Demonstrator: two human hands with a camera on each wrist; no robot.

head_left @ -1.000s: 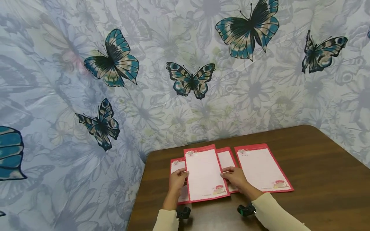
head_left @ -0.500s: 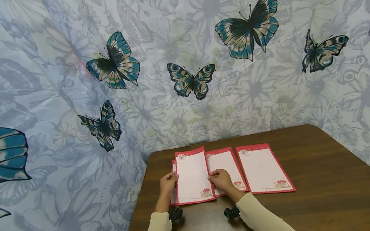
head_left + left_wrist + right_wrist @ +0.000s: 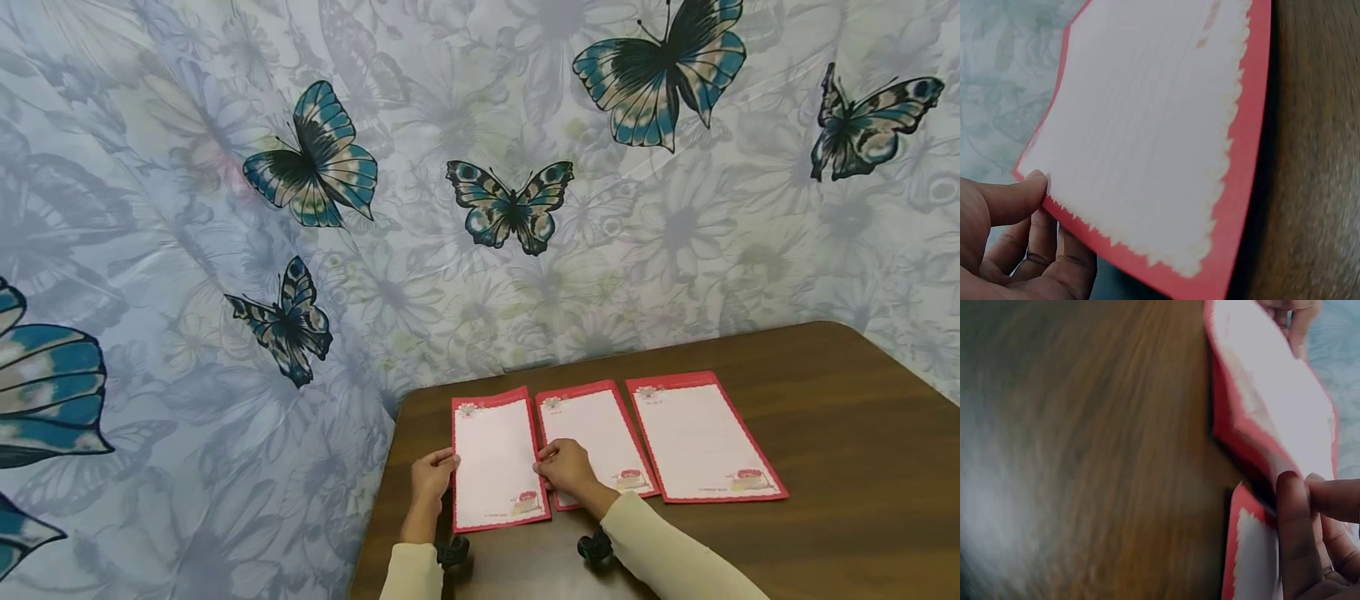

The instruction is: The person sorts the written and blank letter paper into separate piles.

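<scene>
My left hand (image 3: 430, 483) pinches the left edge of a red-bordered sheet of letter paper (image 3: 495, 462), thumb on top and fingers beneath, as the left wrist view shows. On the opposite edge my right hand (image 3: 568, 468) pinches the same sheet between thumb and finger. In the left wrist view the sheet (image 3: 1141, 131) bows slightly. A further red edge (image 3: 1225, 406) shows just under it in the right wrist view. A second red-bordered sheet (image 3: 592, 417) lies to the right, partly hidden by my right hand.
A third matching sheet (image 3: 697, 433) lies farther right on the brown wooden table (image 3: 840, 467). Behind the table hangs a butterfly-patterned cloth (image 3: 420, 292). Each wrist wears a black device, such as the one on the right (image 3: 595, 546).
Both hands have moved left and slightly down with the sheet. The middle sheet has come into view beside it, and the lower-left sheet is now covered in the head view.
</scene>
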